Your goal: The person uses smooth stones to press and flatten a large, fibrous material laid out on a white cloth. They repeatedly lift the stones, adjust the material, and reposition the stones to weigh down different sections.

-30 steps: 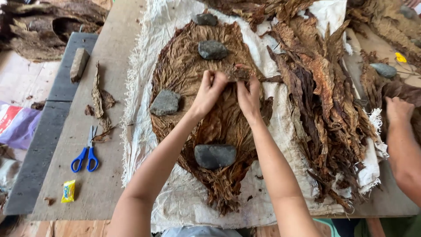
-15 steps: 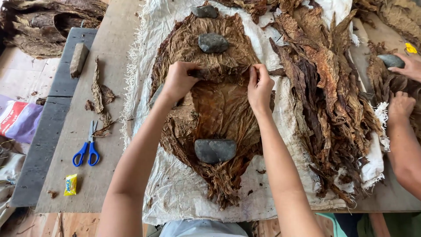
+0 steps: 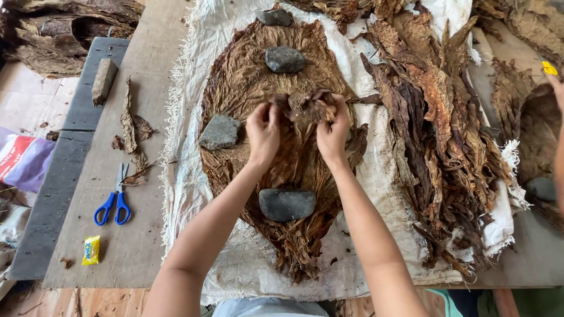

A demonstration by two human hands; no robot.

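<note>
together, two hands (image 3: 298, 132) pinching one crumpled leaf (image 3: 309, 105) amid seemingly four stones (image 3: 285, 59) on flattened leaves (image 3: 247, 82)

Bare forearms, no sleeves, unadorned left hand (image 3: 262, 130), right hand (image 3: 332, 132)

Light is even, soft daylight; no single source is visible. Shadows are faint: thin dark rims under the stones (image 3: 286, 203) and beneath my forearms. The white cloth (image 3: 194, 176) reads bright but not blown out; no glare. Focus is sharp at centre, on my left hand (image 3: 262, 130) and right hand (image 3: 332, 132). Edges bend outward slightly, wide-lens distortion, and soften.
</note>
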